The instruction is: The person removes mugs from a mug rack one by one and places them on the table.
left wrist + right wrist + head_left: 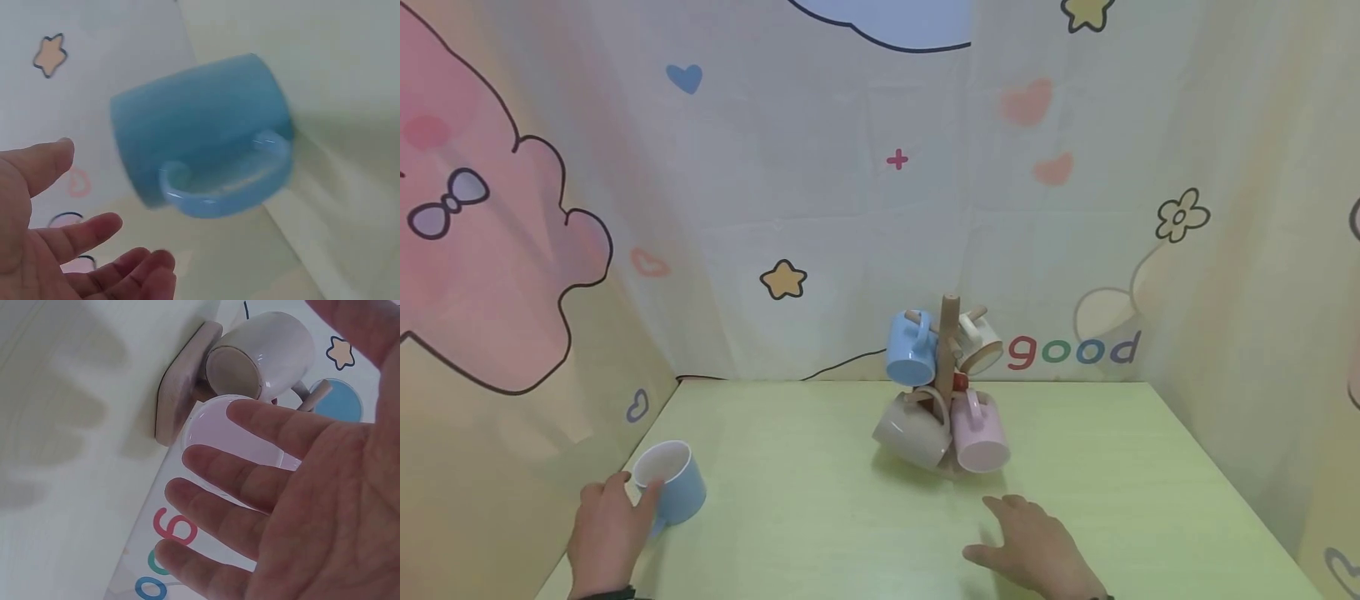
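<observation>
On the left of the table stands an upright light-blue mug [681, 492], its handle turned toward the person. My left hand [610, 529] is just beside it, thumb and fingers spread near the rim; the left wrist view shows a gap between the fingertips [106, 226] and the mug [200, 119]. My right hand [1030, 542] hovers with spread fingers, holding nothing, in front of a wooden mug tree [950, 333]. From its pegs hang a blue mug [912, 350], a white mug [979, 343], a grey-beige mug [913, 429] and a pink mug [980, 433].
The pale green table [775, 467] is bounded by printed cloth at the back and both sides. The mug tree's wooden base [181, 387] shows in the right wrist view. A small red item [960, 382] sits behind the mugs near the post.
</observation>
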Demonstrator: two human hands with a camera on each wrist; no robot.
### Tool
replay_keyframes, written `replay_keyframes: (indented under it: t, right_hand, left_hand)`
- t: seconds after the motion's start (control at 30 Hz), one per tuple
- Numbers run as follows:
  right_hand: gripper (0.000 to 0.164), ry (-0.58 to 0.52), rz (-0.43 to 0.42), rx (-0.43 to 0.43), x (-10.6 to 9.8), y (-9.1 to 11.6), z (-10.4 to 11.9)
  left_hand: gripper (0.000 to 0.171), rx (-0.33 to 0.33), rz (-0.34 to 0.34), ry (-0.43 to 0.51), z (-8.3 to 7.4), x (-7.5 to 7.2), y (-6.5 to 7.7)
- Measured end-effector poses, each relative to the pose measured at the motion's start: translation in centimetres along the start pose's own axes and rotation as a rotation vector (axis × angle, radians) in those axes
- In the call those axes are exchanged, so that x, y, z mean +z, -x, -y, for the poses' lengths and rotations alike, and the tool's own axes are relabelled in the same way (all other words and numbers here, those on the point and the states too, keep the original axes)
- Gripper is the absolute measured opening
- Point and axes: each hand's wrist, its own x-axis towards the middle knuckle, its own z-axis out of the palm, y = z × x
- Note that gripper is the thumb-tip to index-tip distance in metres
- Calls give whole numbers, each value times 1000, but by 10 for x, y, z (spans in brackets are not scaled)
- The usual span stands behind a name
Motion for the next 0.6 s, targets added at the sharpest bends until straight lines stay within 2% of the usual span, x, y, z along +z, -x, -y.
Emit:
replay_keyframes:
  t: [0.13, 0.27, 0.47, 0.6]
  right_hand:
    - [76, 11, -7, 0, -1, -1, 0]
    - [76, 28, -15, 3, -6, -4, 0]
    - [75, 59, -42, -7, -23, -9, 4]
    - [72, 79, -84, -25, -36, -15, 9]
  left_hand:
    - [66, 64, -29, 2, -23, -7, 3]
    - [65, 153, -10, 7, -45, -7, 6]
    - [64, 298, 74, -6, -77, 7, 7]
    - [62, 376, 100, -5, -95, 22, 9]
